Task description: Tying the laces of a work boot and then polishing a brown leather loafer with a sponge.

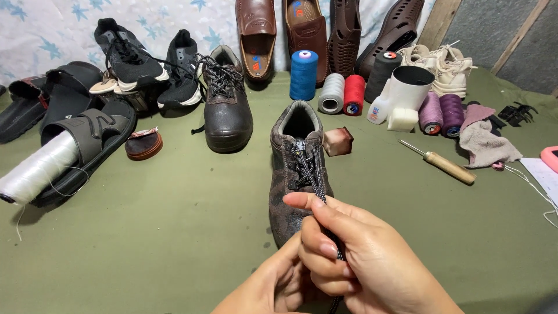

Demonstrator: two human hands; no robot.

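A worn dark-brown lace-up shoe [293, 168] lies on the olive-green table cloth [174, 232], toe toward me. Its black-and-white speckled lace [317, 177] runs from the eyelets down into my hands. My right hand [360, 256] is closed around the lace over the shoe's toe, forefinger stretched out across it. Under and left of it, my left hand [273, 285] also pinches the lace; its fingers are partly hidden by the right hand. The matching shoe [226, 110] stands behind to the left, laced.
Thread spools in blue [303, 74], grey, red, black and purple stand at the back, with a white cup [407, 90]. A wooden-handled awl [444, 166] lies right. Sandals [81, 139], sneakers, a white thread cone [38, 170] and a small round tin [143, 144] crowd the left. More shoes lean against the wall.
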